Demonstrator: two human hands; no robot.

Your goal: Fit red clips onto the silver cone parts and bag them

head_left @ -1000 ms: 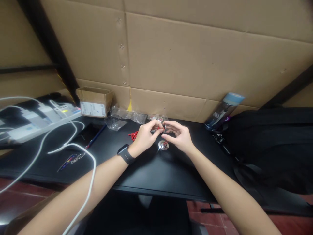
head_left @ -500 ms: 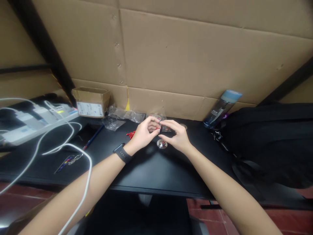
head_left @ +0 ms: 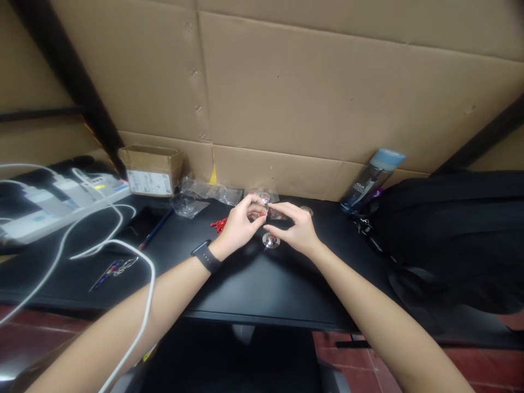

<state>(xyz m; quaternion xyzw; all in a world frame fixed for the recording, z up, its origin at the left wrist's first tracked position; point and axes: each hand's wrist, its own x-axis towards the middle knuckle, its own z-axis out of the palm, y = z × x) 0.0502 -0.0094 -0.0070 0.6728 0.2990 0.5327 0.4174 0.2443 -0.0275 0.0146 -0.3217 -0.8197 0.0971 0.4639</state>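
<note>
Above the desk, my left hand and my right hand meet fingertip to fingertip. Between them is a small silver disc, seen almost edge-on and mostly covered by fingers. My left thumb and fingers are closed at its left side, with a bit of red showing inside. My right thumb and forefinger span its edge from the other side. Just below lies a similar shiny domed disc, like a finger cymbal, with red at its middle. Red cord lies bunched beside my left hand.
Behind my hands are clear plastic bags and another disc. Leftward stand an open carton and a power strip with white cables crossing my left forearm. To the right are a bottle and a black bag.
Both hands keep nearly the same place and grasp. The small disc between the fingertips has turned slightly, and the view has shifted a little.
</note>
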